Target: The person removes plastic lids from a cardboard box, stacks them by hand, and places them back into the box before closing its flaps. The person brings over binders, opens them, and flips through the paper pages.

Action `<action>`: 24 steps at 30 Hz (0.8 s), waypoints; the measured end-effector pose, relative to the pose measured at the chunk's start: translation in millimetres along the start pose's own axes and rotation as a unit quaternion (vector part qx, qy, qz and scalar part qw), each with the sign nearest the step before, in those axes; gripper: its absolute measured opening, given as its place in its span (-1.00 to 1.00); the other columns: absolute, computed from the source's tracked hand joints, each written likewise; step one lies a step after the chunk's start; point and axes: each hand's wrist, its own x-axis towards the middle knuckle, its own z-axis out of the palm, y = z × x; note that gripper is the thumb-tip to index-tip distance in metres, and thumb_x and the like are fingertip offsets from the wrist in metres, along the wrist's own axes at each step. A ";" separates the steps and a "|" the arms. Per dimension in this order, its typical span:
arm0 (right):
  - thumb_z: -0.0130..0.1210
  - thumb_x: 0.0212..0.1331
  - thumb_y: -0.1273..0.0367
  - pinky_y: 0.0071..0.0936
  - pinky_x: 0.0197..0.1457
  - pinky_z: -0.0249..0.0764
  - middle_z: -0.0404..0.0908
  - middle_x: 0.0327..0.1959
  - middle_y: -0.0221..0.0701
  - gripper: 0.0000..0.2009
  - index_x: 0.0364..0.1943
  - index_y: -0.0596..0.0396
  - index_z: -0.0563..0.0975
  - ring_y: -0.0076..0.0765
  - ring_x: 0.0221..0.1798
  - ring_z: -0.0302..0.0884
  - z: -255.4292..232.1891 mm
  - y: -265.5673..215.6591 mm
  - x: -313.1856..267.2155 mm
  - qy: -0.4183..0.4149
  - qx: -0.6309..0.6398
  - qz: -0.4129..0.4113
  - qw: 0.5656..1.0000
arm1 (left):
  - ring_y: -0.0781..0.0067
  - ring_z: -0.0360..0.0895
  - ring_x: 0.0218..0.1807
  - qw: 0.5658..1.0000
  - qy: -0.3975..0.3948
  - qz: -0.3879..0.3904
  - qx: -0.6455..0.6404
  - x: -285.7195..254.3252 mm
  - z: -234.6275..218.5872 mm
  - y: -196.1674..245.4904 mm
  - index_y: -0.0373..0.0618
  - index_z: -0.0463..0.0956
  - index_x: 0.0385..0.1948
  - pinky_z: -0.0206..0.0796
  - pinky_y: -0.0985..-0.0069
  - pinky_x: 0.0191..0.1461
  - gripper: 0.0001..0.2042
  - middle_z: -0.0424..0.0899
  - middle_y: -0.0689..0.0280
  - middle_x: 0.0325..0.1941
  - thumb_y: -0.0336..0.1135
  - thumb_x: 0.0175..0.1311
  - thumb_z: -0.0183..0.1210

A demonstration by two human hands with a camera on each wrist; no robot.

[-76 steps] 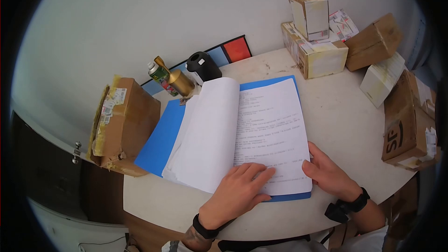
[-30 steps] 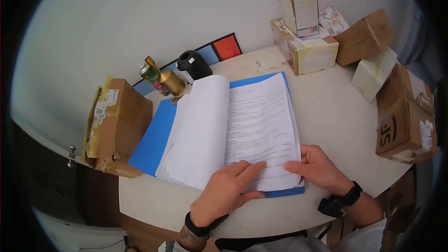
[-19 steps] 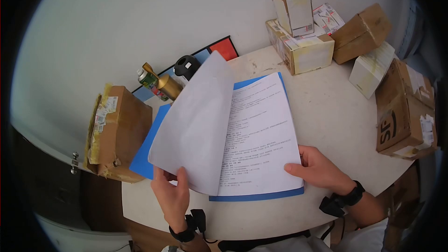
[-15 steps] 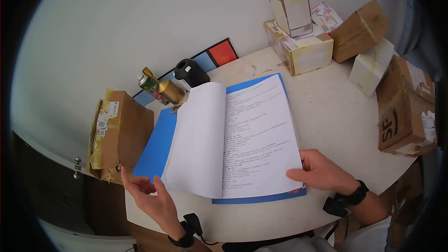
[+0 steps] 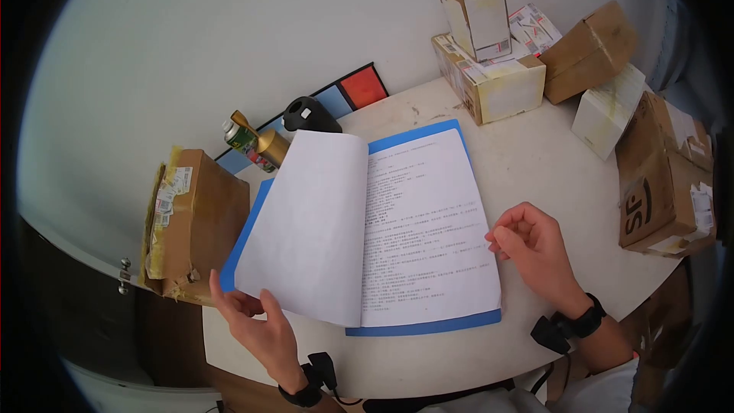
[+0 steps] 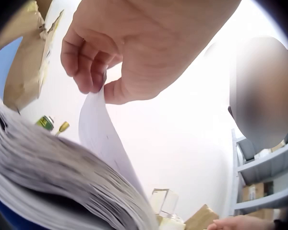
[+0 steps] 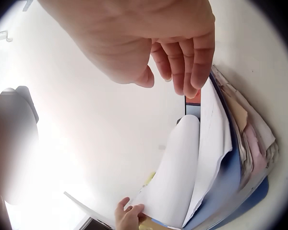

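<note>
A thick stack of printed pages lies opened in a blue folder (image 5: 424, 328) on the white table. My left hand (image 5: 264, 336) pinches the lower left corner of a turned white sheet (image 5: 306, 229) between thumb and fingertips, as the left wrist view shows. That sheet is blank on the side facing up and leans over the left half. To its right the printed page (image 5: 428, 237) lies exposed. Beside the page's right edge is my right hand (image 5: 539, 260), fingers loosely bent, thumb apart from them in the right wrist view, holding nothing.
A worn cardboard box (image 5: 206, 222) stands left of the folder. Behind it are a spray can (image 5: 246, 141), a gold canister (image 5: 273, 147) and a black container (image 5: 310, 116). Several boxes crowd the right, including a brown SF carton (image 5: 650, 206) and a white one (image 5: 608, 115).
My left hand has gone from resting on the page to the left side, where it holds the turned sheet. My right hand has let go of the pages' right edge and risen.
</note>
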 end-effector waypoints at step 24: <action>0.10 0.39 0.49 -0.49 0.11 0.60 0.60 0.18 -0.08 -0.48 0.37 0.35 0.23 -0.39 0.06 0.68 7.2 -18.0 -4.5 -0.138 0.067 0.136 0.979 | 0.44 0.65 -0.54 0.877 -0.435 -0.192 0.075 -16.8 -39.2 -86.8 -0.36 0.61 -0.25 0.46 0.48 -0.41 -0.59 0.69 0.21 -0.58 -0.05 0.50 0.17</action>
